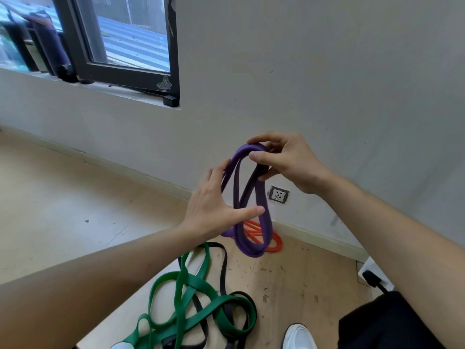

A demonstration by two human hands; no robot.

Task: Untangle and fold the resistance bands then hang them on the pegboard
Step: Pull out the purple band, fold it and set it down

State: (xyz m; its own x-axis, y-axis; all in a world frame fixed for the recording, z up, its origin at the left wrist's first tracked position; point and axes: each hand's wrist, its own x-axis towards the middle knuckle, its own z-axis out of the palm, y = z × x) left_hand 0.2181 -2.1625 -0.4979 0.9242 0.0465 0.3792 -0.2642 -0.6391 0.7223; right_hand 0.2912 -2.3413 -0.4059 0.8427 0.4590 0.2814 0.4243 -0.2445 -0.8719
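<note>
A purple resistance band, folded into several loops, hangs in the air in front of the wall. My right hand pinches its top bend between thumb and fingers. My left hand is at the band's left side, its thumb stretched across the loops; the fingers lie behind them. On the floor below, a green band lies tangled with a black band. An orange band lies by the skirting, partly hidden behind the purple one. No pegboard is in view.
A white wall with a socket stands close ahead, and a window is at the upper left. My white shoe and dark trouser leg are at the lower right. Wooden floor spreads to the left.
</note>
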